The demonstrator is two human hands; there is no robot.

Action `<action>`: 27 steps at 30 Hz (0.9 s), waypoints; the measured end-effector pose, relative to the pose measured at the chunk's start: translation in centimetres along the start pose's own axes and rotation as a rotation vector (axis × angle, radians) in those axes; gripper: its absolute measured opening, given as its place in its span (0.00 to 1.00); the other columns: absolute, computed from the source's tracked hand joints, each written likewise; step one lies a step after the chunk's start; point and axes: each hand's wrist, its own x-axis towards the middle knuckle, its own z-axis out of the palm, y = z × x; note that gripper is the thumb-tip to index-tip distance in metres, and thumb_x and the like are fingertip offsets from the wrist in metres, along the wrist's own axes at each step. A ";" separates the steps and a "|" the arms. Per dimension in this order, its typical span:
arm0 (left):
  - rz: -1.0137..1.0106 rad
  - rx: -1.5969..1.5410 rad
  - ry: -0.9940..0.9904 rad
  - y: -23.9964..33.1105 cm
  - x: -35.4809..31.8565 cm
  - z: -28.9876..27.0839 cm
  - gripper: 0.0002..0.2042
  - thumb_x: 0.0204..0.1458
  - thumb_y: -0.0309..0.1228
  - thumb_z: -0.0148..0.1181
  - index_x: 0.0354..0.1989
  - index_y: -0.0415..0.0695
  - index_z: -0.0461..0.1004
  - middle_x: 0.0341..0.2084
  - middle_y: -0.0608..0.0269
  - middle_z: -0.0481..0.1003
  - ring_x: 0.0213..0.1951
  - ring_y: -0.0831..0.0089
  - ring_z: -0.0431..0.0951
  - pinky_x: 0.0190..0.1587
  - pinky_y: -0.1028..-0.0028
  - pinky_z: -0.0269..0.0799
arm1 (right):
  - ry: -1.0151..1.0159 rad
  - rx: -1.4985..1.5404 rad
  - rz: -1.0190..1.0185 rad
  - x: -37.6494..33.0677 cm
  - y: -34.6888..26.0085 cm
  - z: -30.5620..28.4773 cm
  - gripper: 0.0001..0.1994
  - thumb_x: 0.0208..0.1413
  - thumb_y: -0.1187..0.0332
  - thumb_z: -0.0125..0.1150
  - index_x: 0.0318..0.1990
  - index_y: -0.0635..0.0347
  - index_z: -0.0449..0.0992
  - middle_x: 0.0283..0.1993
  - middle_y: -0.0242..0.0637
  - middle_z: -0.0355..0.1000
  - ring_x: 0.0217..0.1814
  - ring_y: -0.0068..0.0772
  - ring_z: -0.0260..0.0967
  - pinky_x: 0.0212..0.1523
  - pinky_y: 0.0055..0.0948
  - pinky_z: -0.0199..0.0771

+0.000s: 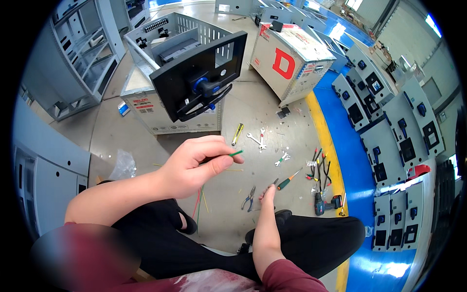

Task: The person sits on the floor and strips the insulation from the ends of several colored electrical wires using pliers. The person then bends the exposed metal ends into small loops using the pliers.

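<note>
My left hand (198, 163) is raised in the middle, pinching a green wire (237, 153) between thumb and fingers. The wire's end sticks out past the fingertips. Low over the floor, my right hand (267, 193) is closed, with a narrow dark tip (276, 181) showing just beyond it; the rest of that thing is hidden. Beside this hand lie a screwdriver (285, 183) with a green and orange handle and a pair of pliers (249, 197). Red, yellow and green wires (199, 209) hang or lie below my left hand.
Ahead on the floor are a yellow utility knife (237, 134) and wrenches (258, 140). Several pliers (319, 170) and a cordless drill (319, 204) lie right. A grey cabinet door (204, 73) leans out from an open enclosure on a crate (175, 114). Panels (386, 158) line the blue floor.
</note>
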 end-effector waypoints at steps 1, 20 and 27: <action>0.051 0.069 0.018 -0.3 -0.5 -0.5 0.13 0.70 0.31 0.59 0.55 0.37 0.82 0.29 0.69 0.73 0.31 0.80 0.70 0.35 0.77 0.66 | -0.227 0.195 0.025 -1.7 -0.2 1.6 0.16 0.55 0.52 0.52 0.37 0.55 0.70 0.28 0.31 0.58 0.21 0.31 0.47 0.23 0.35 0.47; 0.306 0.541 0.334 3.2 -2.7 -1.8 0.08 0.52 0.17 0.71 0.40 0.36 0.84 0.31 0.61 0.77 0.28 0.75 0.78 0.28 0.75 0.74 | -0.883 -0.352 -1.082 -42.4 -8.6 13.6 0.18 0.72 0.72 0.57 0.66 0.59 0.66 0.46 0.39 0.68 0.40 0.29 0.70 0.41 0.29 0.73; 0.296 0.540 0.314 3.2 -3.7 -2.1 0.10 0.51 0.16 0.71 0.41 0.35 0.85 0.33 0.60 0.79 0.27 0.75 0.79 0.28 0.76 0.76 | -0.635 -0.456 -1.424 -45.0 -8.7 12.9 0.36 0.51 0.87 0.62 0.70 0.60 0.63 0.56 0.48 0.62 0.53 0.46 0.65 0.55 0.39 0.69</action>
